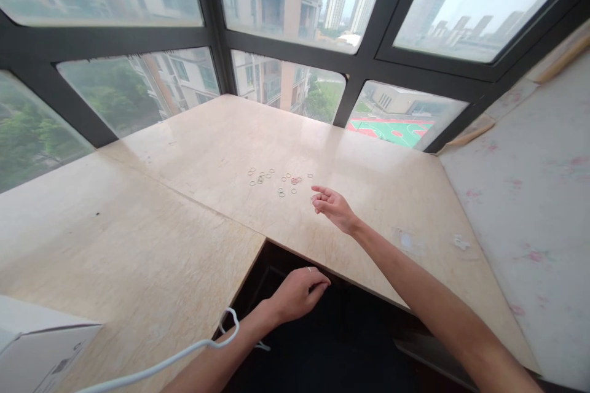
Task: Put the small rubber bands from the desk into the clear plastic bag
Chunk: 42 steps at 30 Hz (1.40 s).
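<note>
Several thin small rings [294, 191], some greenish, some yellowish and one or two reddish, lie scattered in a loose group on the marble-patterned tabletop [221, 153]. Just right of the group, my right hand [334, 207] is above the table, index finger pointing left, thumb and another finger pinched together. A thin ring [312, 200] shows at those pinched fingertips. My left hand [302, 291] hangs over the dark gap at the table's inner corner, fingers curled in, with a thin band around one finger. Nothing shows at its fingertips; its palm is hidden.
A white cable [170, 357] runs beside my left forearm. At the lower left stands a white box [43, 344]. Clear plastic scraps [406, 241] and a small whitish piece [461, 242] lie to the right. Dark-framed windows [286, 49] border the table; a floral wall [525, 196] is at right.
</note>
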Available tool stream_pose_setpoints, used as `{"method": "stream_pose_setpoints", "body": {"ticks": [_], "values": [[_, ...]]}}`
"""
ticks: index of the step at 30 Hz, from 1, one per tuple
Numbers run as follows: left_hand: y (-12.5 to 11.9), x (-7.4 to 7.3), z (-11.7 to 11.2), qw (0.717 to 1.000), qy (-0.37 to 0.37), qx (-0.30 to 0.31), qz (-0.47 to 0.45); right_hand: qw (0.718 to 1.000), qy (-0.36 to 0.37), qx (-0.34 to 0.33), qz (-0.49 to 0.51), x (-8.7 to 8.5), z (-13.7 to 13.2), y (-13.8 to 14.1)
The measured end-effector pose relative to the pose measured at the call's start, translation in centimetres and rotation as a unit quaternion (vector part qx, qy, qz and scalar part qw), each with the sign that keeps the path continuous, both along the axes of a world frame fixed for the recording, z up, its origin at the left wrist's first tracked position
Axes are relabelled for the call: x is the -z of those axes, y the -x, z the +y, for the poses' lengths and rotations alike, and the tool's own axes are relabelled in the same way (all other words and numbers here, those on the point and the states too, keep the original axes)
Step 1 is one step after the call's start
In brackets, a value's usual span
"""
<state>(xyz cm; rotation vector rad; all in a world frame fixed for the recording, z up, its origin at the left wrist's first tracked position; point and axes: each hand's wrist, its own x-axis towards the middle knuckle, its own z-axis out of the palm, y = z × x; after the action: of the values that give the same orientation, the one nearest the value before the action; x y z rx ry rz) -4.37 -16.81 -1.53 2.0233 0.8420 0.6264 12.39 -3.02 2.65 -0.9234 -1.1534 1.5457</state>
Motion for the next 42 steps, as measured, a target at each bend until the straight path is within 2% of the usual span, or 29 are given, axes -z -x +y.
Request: {"method": "stream_pose_setpoints", "body": {"ticks": [5, 8, 12, 17, 20, 23, 26, 29, 32, 37, 40, 42], "values": [[-0.7, -1.6, 0.6, 0.998, -0.010, 0.000, -0.057, 0.997, 0.025, 0.068, 0.037, -0.6, -3.1, -5.5], [-1.3, -2.2, 1.6, 0.995, -0.036, -0.052, -0.079, 0.993, 0.017, 0.113, 0.023, -1.0, -4.6, -9.1], [-1.5, -1.5, 3.0, 0.989, -0.063, -0.119, -0.057, 0.981, -0.012, 0.178, -0.072, -1.7, -6.3, -13.7], [-0.9, 0.0, 4.1, 0.989, -0.081, -0.117, -0.036, 0.953, -0.040, 0.222, -0.205, -2.0, -7.3, -18.9], [-0.6, 0.2, 4.4, 0.991, -0.081, -0.105, -0.031, 0.935, -0.034, 0.212, -0.282, -1.4, -7.4, -21.7], [-0.4, 0.2, 4.4, 0.991, -0.081, -0.098, -0.031, 0.915, -0.030, 0.173, -0.364, -0.4, -7.6, -23.6], [-0.3, 0.3, 4.4, 0.991, -0.087, -0.097, -0.035, 0.880, -0.046, 0.135, -0.453, 0.3, -7.8, -24.4], [-0.2, 0.4, 4.4, 0.991, -0.090, -0.094, -0.037, 0.850, -0.064, 0.137, -0.505, 0.5, -8.0, -24.4], [-0.1, 0.3, 4.4, 0.992, -0.087, -0.089, -0.036, 0.847, -0.084, 0.171, -0.497, 0.2, -8.1, -24.4], [-0.1, 0.1, 4.3, 0.993, -0.069, -0.087, -0.035, 0.862, -0.094, 0.214, -0.449, -0.5, -9.1, -24.1], [-0.2, 0.0, 4.3, 0.993, -0.051, -0.097, -0.038, 0.844, -0.126, 0.218, -0.473, -0.9, -10.9, -23.0], [-0.6, -0.1, 4.3, 0.992, -0.039, -0.116, -0.036, 0.827, -0.165, 0.180, -0.506, -0.8, -12.6, -21.8]]}}
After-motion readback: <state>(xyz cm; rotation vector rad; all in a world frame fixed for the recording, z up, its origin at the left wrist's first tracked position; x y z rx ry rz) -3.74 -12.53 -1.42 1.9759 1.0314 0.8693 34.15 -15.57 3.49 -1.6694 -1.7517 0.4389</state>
